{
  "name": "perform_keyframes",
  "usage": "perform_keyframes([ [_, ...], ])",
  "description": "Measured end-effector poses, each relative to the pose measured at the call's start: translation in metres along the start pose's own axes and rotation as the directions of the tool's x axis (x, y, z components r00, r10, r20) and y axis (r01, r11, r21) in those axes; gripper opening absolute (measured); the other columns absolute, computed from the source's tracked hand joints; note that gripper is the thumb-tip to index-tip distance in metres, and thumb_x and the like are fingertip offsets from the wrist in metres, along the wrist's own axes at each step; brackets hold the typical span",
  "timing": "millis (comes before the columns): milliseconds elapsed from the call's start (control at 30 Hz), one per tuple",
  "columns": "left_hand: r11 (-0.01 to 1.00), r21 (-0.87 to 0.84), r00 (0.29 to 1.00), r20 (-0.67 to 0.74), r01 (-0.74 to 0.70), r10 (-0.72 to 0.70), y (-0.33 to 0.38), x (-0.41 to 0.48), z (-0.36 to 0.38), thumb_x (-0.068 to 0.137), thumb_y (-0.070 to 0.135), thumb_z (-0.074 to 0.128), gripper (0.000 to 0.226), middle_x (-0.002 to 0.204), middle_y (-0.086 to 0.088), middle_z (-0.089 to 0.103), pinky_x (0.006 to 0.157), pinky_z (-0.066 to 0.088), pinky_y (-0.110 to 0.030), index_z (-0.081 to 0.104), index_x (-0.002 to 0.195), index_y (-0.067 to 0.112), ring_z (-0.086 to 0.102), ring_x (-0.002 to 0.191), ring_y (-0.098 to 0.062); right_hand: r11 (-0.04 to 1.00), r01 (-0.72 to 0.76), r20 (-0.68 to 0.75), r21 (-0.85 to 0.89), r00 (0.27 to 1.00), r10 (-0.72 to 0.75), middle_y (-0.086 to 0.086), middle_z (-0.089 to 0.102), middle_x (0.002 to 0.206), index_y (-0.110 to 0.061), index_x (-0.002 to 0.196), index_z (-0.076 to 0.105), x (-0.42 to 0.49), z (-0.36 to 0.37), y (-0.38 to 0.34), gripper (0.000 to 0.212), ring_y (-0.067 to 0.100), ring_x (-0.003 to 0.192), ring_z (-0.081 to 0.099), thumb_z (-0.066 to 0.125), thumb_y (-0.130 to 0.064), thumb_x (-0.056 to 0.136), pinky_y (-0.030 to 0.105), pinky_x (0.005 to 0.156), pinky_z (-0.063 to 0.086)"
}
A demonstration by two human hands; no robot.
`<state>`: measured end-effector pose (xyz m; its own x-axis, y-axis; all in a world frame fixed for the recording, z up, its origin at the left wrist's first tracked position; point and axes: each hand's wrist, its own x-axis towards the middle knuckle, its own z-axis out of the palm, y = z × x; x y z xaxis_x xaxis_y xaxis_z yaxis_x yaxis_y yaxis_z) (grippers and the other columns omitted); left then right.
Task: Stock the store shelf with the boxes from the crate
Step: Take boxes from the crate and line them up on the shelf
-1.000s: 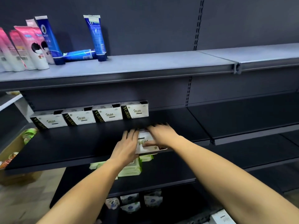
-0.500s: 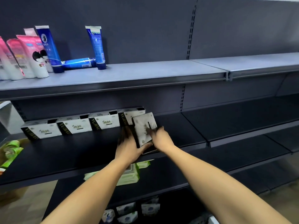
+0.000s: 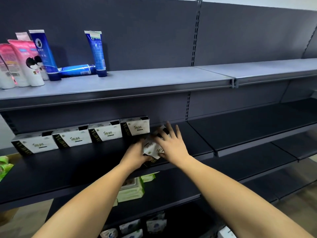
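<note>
Beside the row (image 3: 104, 133), stand your box (image 3: 151, 148) square: left hand (image 3: 135, 154) grips it, right hand (image 3: 172, 145) presses, fingers spread.

Upper left: pink-and-white tubes (image 3: 22, 66) standing cap-down, just beside an upright blue tube (image 3: 45, 55); fallen blue tube (image 3: 77, 70) lying between it and a second upright blue tube (image 3: 97, 52). Lower centre: stacked green packs (image 3: 132, 189). Bottom: pale pouches (image 3: 156, 224).

The box (image 3: 151, 148) is motion-blurred and partly covered by the right hand (image 3: 173, 145); its print is unreadable. The left hand (image 3: 135, 154) has smeared fingers, so its hold cannot be told. The view's left edge cuts off the pink tubes (image 3: 10, 66) and green packs (image 3: 4, 166).
</note>
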<state>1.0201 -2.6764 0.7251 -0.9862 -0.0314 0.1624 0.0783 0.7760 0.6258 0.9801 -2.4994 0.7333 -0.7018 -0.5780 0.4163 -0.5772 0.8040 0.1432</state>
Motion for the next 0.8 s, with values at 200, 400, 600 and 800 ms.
perform_keyframes([
  [200,0.997,0.055,0.998,0.042,0.051,-0.054,-0.002,0.01,0.001,0.073,0.018,0.085,0.085,0.139,-0.005,0.054,0.104,0.04,-0.027,0.041,0.145,0.01,0.05,0.13,-0.021,0.999,0.036,0.145,-0.006,0.989,-0.034,0.006,0.063,0.123,-0.026,0.124,0.062,0.007,0.003,-0.005,0.065,0.035,0.122,0.053,0.086,-0.024,0.064,0.062,0.109,0.026],
  [400,0.988,0.123,0.993,0.062,0.092,-0.1,-0.014,0.014,0.007,0.076,0.025,0.08,0.098,0.149,-0.005,0.042,0.108,0.041,-0.037,0.02,0.152,0.02,0.043,0.135,-0.024,0.993,-0.119,0.168,-0.022,0.978,0.121,0.004,0.058,0.123,-0.027,0.132,0.058,0.011,0.013,0.0,0.061,0.032,0.112,0.053,0.077,-0.015,0.075,0.044,0.096,0.042],
  [600,0.907,0.394,0.985,0.022,0.15,-0.172,-0.028,0.015,0.01,0.085,0.033,0.065,0.08,0.153,-0.009,0.025,0.109,0.036,-0.046,0.021,0.15,0.021,0.028,0.139,-0.035,0.961,-0.275,0.183,-0.023,0.944,0.274,0.01,0.065,0.12,-0.027,0.121,0.067,-0.002,0.042,0.003,0.082,0.038,0.111,0.062,0.094,-0.013,0.045,0.054,0.088,0.052],
  [800,0.866,0.478,0.988,-0.023,0.143,-0.151,-0.031,0.022,0.02,0.087,0.039,0.061,0.063,0.144,-0.007,0.034,0.102,0.038,-0.044,0.034,0.14,0.019,0.034,0.133,-0.031,0.97,-0.243,0.13,-0.014,0.961,0.243,0.008,0.063,0.128,-0.028,0.13,0.062,0.005,0.061,0.009,0.084,0.037,0.119,0.059,0.094,-0.018,0.053,0.055,0.101,0.045],
])
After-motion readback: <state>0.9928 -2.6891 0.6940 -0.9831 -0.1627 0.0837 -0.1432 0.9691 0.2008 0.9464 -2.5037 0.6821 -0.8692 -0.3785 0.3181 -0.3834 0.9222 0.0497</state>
